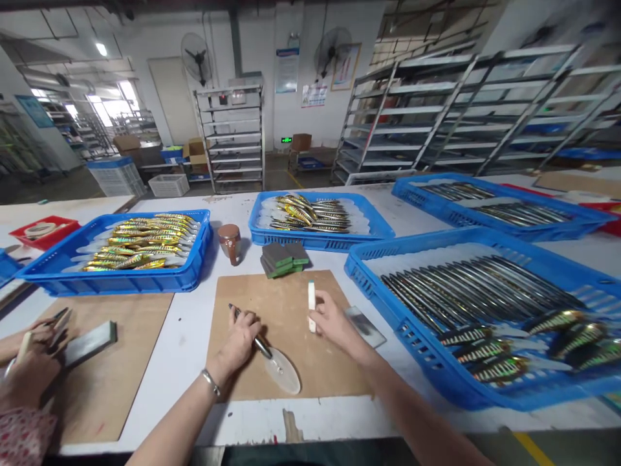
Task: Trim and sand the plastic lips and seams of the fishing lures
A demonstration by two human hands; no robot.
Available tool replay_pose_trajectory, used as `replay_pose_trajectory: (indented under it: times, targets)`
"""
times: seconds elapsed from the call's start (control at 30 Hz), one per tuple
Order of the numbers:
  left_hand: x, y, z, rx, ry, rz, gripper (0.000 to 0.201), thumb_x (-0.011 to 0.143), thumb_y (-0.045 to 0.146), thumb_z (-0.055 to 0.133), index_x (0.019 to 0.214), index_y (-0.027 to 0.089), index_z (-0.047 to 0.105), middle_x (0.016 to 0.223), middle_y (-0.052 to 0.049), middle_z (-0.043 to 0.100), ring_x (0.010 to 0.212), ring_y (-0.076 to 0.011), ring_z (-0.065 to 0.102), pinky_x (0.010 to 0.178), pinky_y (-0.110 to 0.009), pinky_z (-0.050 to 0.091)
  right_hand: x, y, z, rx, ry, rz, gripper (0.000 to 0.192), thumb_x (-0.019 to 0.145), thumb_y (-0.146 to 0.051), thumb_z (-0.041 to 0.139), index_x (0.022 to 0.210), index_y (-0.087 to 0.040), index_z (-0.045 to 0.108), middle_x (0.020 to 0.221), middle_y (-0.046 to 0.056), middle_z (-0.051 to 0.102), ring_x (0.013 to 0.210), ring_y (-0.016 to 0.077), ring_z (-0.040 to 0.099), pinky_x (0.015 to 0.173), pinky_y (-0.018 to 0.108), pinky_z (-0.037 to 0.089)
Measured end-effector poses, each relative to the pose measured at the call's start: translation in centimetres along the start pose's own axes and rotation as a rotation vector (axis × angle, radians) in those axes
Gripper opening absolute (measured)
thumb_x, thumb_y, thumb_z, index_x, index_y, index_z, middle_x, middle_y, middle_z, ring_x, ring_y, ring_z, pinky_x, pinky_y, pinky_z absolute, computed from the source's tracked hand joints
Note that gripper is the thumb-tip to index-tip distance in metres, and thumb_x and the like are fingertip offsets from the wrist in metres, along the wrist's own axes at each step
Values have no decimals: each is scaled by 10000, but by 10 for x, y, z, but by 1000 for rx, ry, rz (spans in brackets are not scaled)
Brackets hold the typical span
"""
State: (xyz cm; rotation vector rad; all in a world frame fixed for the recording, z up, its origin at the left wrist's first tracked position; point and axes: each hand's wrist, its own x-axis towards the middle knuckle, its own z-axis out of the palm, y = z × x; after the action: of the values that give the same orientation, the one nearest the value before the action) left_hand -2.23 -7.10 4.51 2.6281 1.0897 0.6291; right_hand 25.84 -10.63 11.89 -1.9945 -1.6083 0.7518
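Observation:
My left hand [240, 338] is closed on a slim dark fishing lure [262, 346] above the brown cardboard sheet [286, 299]. The lure's clear oval lip [283, 371] points toward me. On the right, my right hand [331, 318] pinches a narrow white tool [311, 304] upright; its exact kind does not show. A flat grey plate [365, 325] lies partly on the cardboard, beside my right wrist. Dark sanding blocks with green edges [284, 259] are stacked at the cardboard's far edge.
Blue trays hold gold lures at left [145, 285] and centre [320, 243], and dark lures at right [412, 349] and far right [436, 207]. A brown mug [229, 244] stands between two trays. At left, a co-worker's hands [33, 362] work near a grey block [90, 343].

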Motion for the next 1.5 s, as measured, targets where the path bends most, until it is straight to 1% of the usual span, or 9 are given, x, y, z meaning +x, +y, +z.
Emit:
replay_pose_trajectory:
  times: [0.07, 0.17, 0.27, 0.43, 0.53, 0.63, 0.87, 1.2, 1.5]
  targets:
    - [0, 0, 0, -14, 8, 6, 269, 998, 82, 465, 997, 219, 696, 1122, -90, 679, 1176, -256, 546, 1214, -685, 167, -29, -2, 1, 305, -61, -28, 662, 936, -375, 497, 1558, -203, 350, 748, -28, 657, 575, 160, 582, 537, 246, 423]
    - [1, 1, -1, -23, -16, 8, 283, 989, 74, 463, 1007, 224, 703, 1145, -94, 685, 1195, -263, 546, 1218, -697, 140, -58, -6, 0, 797, -229, -19, 669, 862, -570, 659, 1410, -202, 546, 919, 72, 732, 593, 144, 578, 506, 245, 393]
    - [3, -1, -2, -46, -47, 24, 273, 976, 69, 480, 999, 227, 701, 1149, -93, 688, 1237, -269, 544, 1222, -694, 126, -69, -8, 5, 951, -318, 5, 671, 777, -687, 777, 1228, -203, 661, 1072, 147, 745, 757, 186, 665, 567, 261, 447]
    - [5, -3, -1, -95, -58, 26, 256, 926, 36, 527, 908, 224, 700, 1096, -76, 693, 1264, -269, 545, 1233, -675, 86, -66, -2, 36, 673, -174, -20, 576, 804, -770, 720, 903, -205, 672, 731, 34, 665, 584, 152, 552, 542, 275, 427]
    - [6, -3, 0, -112, -74, 28, 236, 885, 31, 567, 873, 229, 695, 1076, -69, 690, 1264, -271, 536, 1237, -668, 63, -65, 6, 48, 360, -23, -231, 501, 930, -698, 580, 856, -219, 707, 816, 64, 673, 727, 202, 606, 675, 330, 497]
    - [7, -3, 1, -125, -76, 29, 240, 863, 14, 565, 846, 224, 679, 1046, -64, 691, 1256, -265, 539, 1229, -662, 70, -63, 11, 52, 122, 18, -401, 426, 1020, -519, 457, 843, -227, 711, 902, 97, 694, 883, 245, 646, 849, 388, 516]
    - [7, -3, -1, -155, -83, 52, 256, 832, 0, 570, 865, 229, 682, 1056, -60, 707, 1297, -259, 531, 1239, -637, 30, -61, -2, 66, 354, -157, -317, 296, 996, -489, 517, 980, -225, 651, 863, 71, 741, 801, 229, 726, 751, 337, 570]
    - [7, -3, -2, -171, -106, 58, 280, 769, -8, 601, 874, 235, 694, 1057, -63, 709, 1346, -276, 517, 1261, -609, 19, -53, -20, 64, 3, -197, -502, 159, 939, -283, 553, 814, -210, 620, 816, 45, 692, 771, 188, 641, 711, 291, 446]
    - [8, 1, -4, -154, -114, 60, 232, 819, 29, 597, 883, 226, 701, 1063, -86, 707, 1289, -285, 539, 1243, -647, 74, -42, -32, 54, -122, -362, -559, 156, 975, -209, 543, 834, -209, 608, 866, 39, 703, 776, 177, 614, 722, 292, 410]
